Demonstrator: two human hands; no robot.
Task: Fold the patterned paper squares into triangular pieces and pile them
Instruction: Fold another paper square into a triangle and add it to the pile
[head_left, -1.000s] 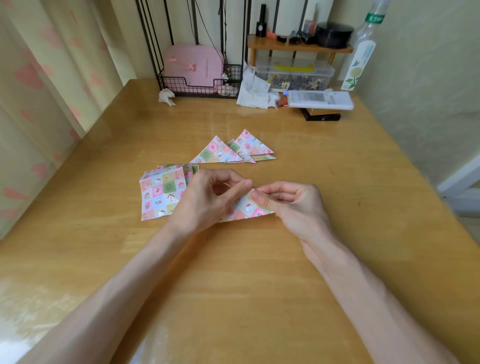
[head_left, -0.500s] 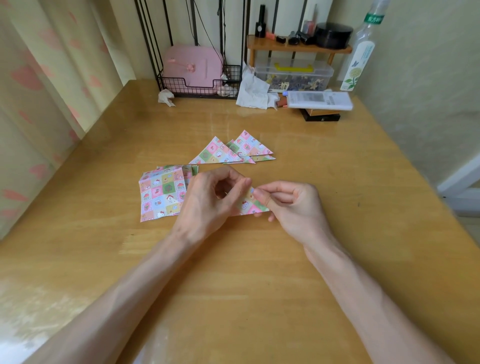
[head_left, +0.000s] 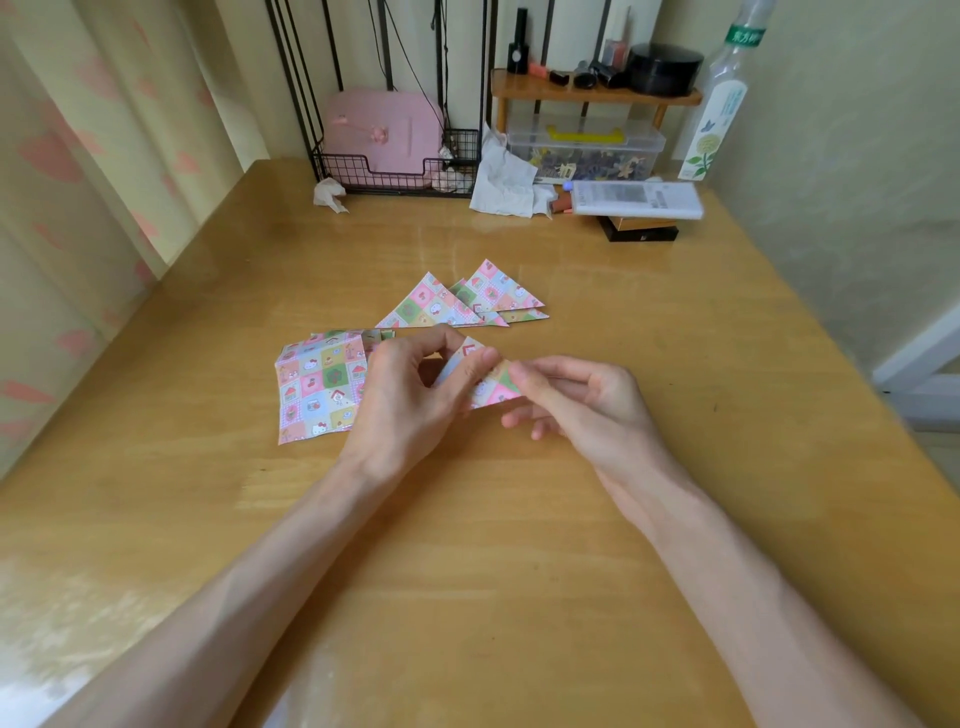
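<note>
A folded patterned paper piece (head_left: 491, 383) is held between both hands, lifted a little off the wooden table (head_left: 675, 364). My left hand (head_left: 410, 395) pinches its left part between thumb and forefinger. My right hand (head_left: 576, 400) pinches its right corner with thumb and forefinger. To the left lies a stack of flat patterned paper squares (head_left: 319, 387), partly behind my left hand. Beyond the hands lies a loose pile of folded triangles (head_left: 462, 301), overlapping one another.
At the table's far edge stand a black wire rack with a pink case (head_left: 384, 137), crumpled tissues (head_left: 504, 179), a clear plastic box (head_left: 584, 148) under a small wooden shelf (head_left: 597, 93), a white packet (head_left: 636, 197) and a tall bottle (head_left: 719, 109). Curtains hang on the left.
The paper piece has risen from the table and now tilts up between the hands. My left thumb and forefinger have shifted onto its upper edge; my right hand has stayed at the right corner.
</note>
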